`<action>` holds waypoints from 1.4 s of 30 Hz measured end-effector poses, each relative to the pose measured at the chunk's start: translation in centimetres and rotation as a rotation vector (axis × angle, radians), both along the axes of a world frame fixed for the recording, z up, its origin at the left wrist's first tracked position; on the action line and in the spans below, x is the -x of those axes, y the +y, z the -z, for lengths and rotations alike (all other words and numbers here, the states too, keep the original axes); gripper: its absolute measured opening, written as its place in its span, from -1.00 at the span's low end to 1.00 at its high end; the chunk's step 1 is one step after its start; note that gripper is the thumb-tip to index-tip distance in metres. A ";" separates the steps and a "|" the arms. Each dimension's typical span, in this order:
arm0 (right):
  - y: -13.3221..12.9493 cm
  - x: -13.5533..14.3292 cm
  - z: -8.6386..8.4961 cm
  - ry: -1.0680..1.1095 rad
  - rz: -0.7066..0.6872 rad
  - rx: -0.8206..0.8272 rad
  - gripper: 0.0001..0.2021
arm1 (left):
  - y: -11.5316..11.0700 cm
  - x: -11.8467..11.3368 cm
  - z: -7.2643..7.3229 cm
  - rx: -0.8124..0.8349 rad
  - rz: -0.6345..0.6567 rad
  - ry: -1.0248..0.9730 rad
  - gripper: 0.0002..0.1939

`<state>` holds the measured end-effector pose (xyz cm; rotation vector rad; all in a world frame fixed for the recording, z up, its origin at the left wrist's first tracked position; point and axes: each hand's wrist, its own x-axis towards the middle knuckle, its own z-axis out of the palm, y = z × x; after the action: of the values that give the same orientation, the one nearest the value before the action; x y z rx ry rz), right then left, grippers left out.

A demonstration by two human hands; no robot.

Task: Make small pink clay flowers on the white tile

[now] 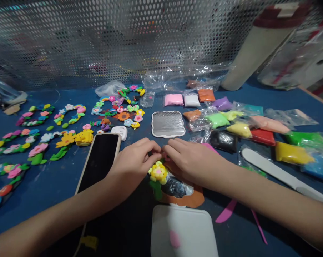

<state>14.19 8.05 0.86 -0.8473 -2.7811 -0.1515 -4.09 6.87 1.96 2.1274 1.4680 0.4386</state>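
Beyond the yellow flower [158,172], we're probably working the brown frame [195,199]; whether our fingers [172,152] clamp, we can't tell; next likely needs light pressure.

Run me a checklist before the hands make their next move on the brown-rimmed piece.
1. Both hands at the brown-rimmed piece: ok, left hand and right hand meet at its far side.
2. What the hands hold: cannot tell, hidden.
3. Yellow flower at the piece's left side: ok.
4. Pink blob on the white board: ok.
5. Phone unobstructed: not ok, left forearm overlaps it in view.
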 end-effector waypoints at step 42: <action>-2.1 -1.9 -0.8 0.220 0.055 0.154 -0.73 | -0.1 0.5 -0.7 -0.041 -0.008 0.009 -0.88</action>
<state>16.13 5.96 1.62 -0.9171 -2.5889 0.1410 -4.58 6.79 2.65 2.1584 1.4853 0.4661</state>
